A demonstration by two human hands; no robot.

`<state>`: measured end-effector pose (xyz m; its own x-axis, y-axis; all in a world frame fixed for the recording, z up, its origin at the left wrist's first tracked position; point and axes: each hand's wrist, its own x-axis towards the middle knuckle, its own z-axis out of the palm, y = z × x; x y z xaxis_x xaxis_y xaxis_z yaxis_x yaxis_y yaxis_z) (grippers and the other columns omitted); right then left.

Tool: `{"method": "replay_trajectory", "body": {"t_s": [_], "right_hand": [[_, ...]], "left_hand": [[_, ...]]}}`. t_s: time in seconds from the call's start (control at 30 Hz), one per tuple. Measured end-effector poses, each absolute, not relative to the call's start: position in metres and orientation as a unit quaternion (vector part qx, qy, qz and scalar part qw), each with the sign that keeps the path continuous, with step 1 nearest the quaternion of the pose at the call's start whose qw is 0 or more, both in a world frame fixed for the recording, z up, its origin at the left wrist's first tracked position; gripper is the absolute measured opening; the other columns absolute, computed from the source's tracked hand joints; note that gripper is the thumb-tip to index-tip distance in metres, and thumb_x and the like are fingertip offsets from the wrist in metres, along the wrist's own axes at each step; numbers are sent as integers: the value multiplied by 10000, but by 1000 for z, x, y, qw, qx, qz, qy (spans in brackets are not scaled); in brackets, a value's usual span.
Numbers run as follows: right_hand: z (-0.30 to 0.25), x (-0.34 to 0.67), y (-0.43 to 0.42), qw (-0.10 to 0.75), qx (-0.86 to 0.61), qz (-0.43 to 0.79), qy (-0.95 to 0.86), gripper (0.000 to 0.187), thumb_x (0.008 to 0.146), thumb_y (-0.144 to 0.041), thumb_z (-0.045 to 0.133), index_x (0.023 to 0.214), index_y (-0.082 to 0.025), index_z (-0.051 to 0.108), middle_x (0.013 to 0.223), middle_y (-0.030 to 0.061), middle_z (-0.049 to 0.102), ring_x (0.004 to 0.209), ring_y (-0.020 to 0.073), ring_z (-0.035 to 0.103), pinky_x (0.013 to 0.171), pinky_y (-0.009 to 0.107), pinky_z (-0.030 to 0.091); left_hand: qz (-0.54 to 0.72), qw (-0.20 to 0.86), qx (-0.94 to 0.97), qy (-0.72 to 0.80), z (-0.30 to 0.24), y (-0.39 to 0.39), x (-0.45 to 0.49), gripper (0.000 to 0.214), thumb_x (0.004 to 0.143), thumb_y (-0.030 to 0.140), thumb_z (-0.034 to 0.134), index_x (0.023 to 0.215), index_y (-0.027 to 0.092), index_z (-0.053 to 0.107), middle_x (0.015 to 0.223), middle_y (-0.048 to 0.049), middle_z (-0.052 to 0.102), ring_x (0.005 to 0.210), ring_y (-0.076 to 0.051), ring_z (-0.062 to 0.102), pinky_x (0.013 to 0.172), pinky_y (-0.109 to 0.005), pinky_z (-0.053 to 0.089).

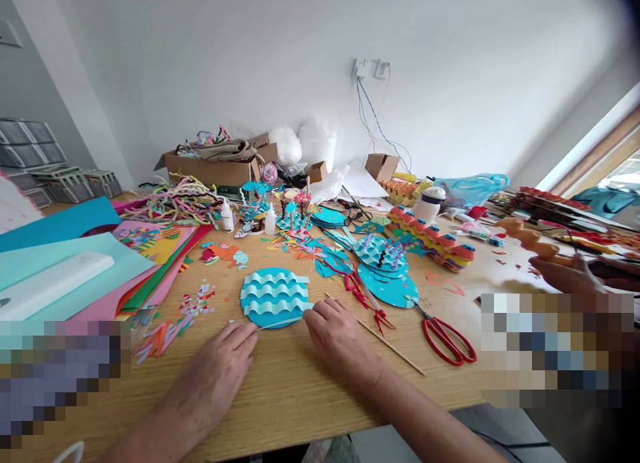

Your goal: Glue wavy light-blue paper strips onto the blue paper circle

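A round blue paper disc (pixel 274 284) lies on the table in front of me, with several wavy pale-blue paper strips (pixel 276 292) across it. At its near edge, a thin pale-blue paper strip (pixel 281 325) stretches between my two hands. My left hand (pixel 220 359) is closed at the strip's left end, its fingertips just below the disc. Fingers curled, my right hand (pixel 341 337) pinches the right end beside the disc's lower right edge. The fingertips of both hands are partly hidden. A wooden stick (pixel 393 346) lies by my right hand.
Red-handled scissors (pixel 449 341) lie at the right, near more blue discs (pixel 390 286). Paper scraps (pixel 197 306) and coloured sheets (pixel 165 269) are on the left. Glue bottles (pixel 227 216) stand farther back. Another person's hand (pixel 570 275) holds an orange egg-carton piece (pixel 530 239) at far right.
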<state>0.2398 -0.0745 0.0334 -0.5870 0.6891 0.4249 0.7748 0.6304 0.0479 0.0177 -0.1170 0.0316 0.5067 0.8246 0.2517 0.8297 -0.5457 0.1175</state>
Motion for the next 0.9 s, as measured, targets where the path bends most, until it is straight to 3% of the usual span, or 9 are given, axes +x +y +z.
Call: {"method": "replay_trajectory", "body": {"t_s": [0.43,0.67,0.9], "right_hand": [[31,233,-79,210,-409,-137,-878,182,847,-88,466,724,-190,554,686,11,549,651,150,452,609,281,266],[26,234,-76,167,-372,-131,-904,123,815,-91,521,771,-201,555,744,15,553,679,156,448,618,277,257],[31,236,-74,135,-343,-135,-920,83,825,-131,534,767,-188,554,757,23,547,669,155,425,615,282,249]], "left_hand": [[-129,39,-842,-522,31,-118,24,403,778,88,377,1119,109,590,1178,-131,601,1059,-274,559,914,-432,459],[-77,96,-858,-499,17,-119,21,438,748,100,401,1150,74,572,1221,-134,574,1081,-275,547,912,-412,464],[-56,60,-856,-510,17,-122,20,453,728,129,444,1160,71,567,1232,-142,563,1107,-288,529,927,-425,450]]}}
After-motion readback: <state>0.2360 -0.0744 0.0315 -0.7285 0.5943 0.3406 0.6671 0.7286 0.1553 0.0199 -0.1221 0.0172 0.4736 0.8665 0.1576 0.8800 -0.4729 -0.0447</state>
